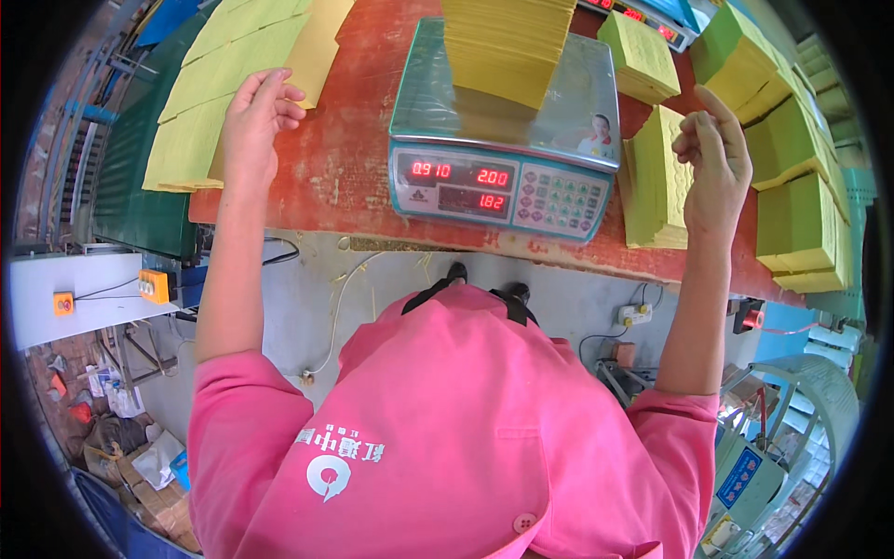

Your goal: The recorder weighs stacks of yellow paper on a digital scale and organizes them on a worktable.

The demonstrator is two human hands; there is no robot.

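Note:
A tall stack of yellow paper sheets (507, 47) rests on the metal pan of a teal-and-white weighing scale (503, 191), whose red digits are lit. Neither of my hands touches the scale. My left hand (264, 110) is raised to its left, with loosely bent fingers, nothing in them, beside overlapping yellow paper bundles (200, 116). To the right, my right hand (715, 154) hovers by a yellow paper stack (656, 177). Its index finger is partly straightened, the others curl loosely, and I see nothing held. Another yellow stack (641, 58) lies farther back.
The worn red tabletop (321, 182) holds the scale. More yellow stacks (796, 219) line its right side; part of another scale (643, 17) shows behind. Below right stand a power strip (635, 315) and a fan-like cage (819, 401). Orange switch boxes (154, 286) sit at left.

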